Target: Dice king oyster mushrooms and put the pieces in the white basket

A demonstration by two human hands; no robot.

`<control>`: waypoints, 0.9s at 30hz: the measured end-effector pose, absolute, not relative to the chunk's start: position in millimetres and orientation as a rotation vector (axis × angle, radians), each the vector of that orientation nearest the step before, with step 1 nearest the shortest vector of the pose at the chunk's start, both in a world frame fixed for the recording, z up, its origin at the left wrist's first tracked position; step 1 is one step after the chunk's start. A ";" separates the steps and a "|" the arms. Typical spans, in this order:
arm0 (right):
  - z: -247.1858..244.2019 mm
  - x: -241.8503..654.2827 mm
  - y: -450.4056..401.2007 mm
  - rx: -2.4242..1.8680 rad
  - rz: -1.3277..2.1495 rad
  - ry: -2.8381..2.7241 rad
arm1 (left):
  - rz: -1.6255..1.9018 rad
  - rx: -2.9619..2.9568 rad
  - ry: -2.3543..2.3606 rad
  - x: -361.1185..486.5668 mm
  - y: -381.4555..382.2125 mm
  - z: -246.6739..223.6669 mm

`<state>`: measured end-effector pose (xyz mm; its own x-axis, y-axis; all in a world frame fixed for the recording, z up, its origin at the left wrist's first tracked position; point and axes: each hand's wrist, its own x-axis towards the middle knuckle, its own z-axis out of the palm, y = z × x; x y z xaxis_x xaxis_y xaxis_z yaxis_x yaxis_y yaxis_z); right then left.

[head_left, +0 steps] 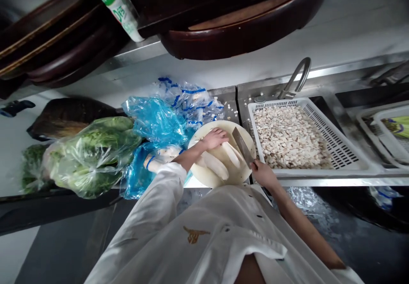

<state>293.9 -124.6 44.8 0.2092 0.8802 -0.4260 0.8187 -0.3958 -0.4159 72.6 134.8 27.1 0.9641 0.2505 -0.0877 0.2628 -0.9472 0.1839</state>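
A round cutting board lies in front of me, with pale, elongated king oyster mushroom pieces on it. My left hand is closed over the upper end of one king oyster mushroom piece, pressing it to the board. Another long mushroom piece lies on the near left of the board. In my right hand is the handle of a cleaver. Its broad blade points up and left, just right of the held piece. Some of that piece is hidden under my left fingers.
Right of the board, a white perforated basket holds chopped mushroom bits, below a faucet. Blue plastic bags and bagged leafy greens lie left. Dark wooden tubs and a spray can stand on the shelf above.
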 end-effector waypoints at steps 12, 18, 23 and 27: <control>48.8 272.5 -122.8 -2.336 0.940 -1.799 | 0.038 2.780 0.634 31.9 101.8 -2.5; 54.6 269.3 -122.7 -2.351 0.933 -1.786 | 0.146 2.662 0.698 26.1 105.1 -7.5; 50.5 261.9 -112.9 -2.392 0.933 -1.805 | 0.255 2.504 0.857 18.7 102.5 -22.6; 50.5 250.8 -92.7 -2.358 0.938 -1.846 | 0.262 2.592 0.733 20.5 97.4 -27.6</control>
